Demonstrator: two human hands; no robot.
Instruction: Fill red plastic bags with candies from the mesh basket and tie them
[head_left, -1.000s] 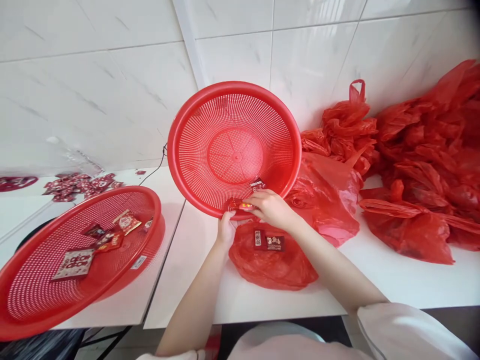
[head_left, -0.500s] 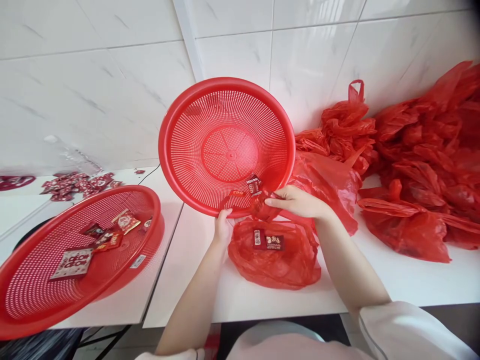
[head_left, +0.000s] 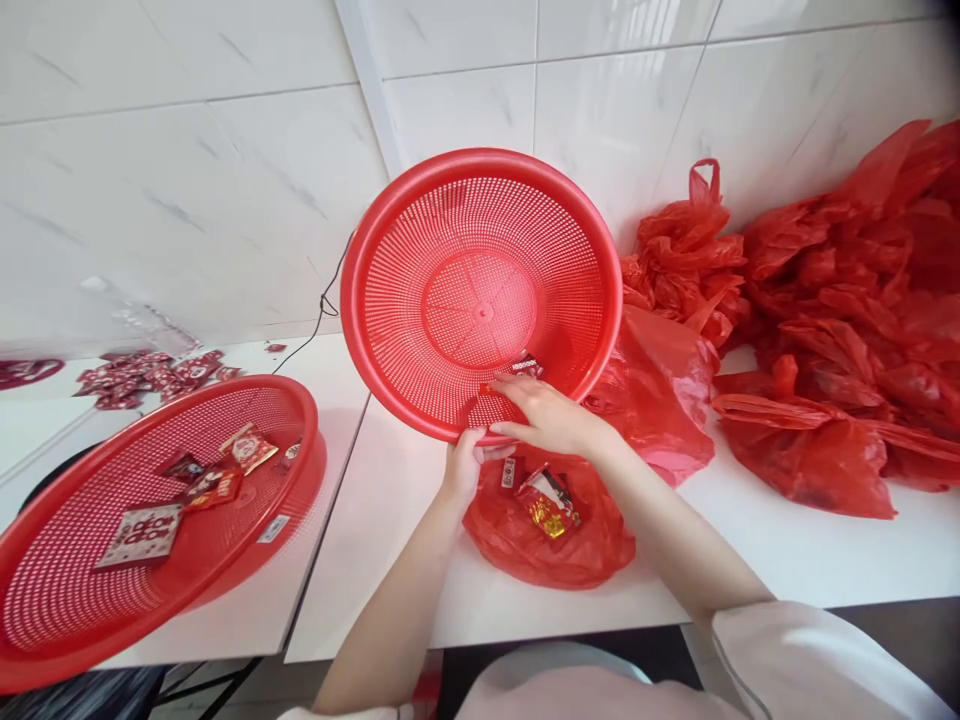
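Note:
A red plastic mesh basket (head_left: 420,205) is tipped toward me, its lower rim held by my left hand (head_left: 463,468), thumb on top. My right hand (head_left: 551,415) reaches over that rim with fingers stretched and apart, close to a small red packet (head_left: 484,408) lying inside. A dark red packet (head_left: 527,365) rests just beyond my fingertips. Below the rim, an opened red plastic bag (head_left: 491,545) sits on the table. In it lie a shiny red-and-gold packet (head_left: 553,508) and a small dark red packet (head_left: 510,472), among others partly hidden.
A second red mesh basket (head_left: 296,480) at the left holds several packets and a square box (head_left: 140,535). Behind it is a pile of small red packets (head_left: 142,378). Filled red bags (head_left: 825,420) crowd the right side of the white table (head_left: 390,540) against the tiled wall.
The red packets from my right hand are now in the bag, where a red-and-gold one shows on top. That hand has moved left into the basket, which has shifted slightly right.

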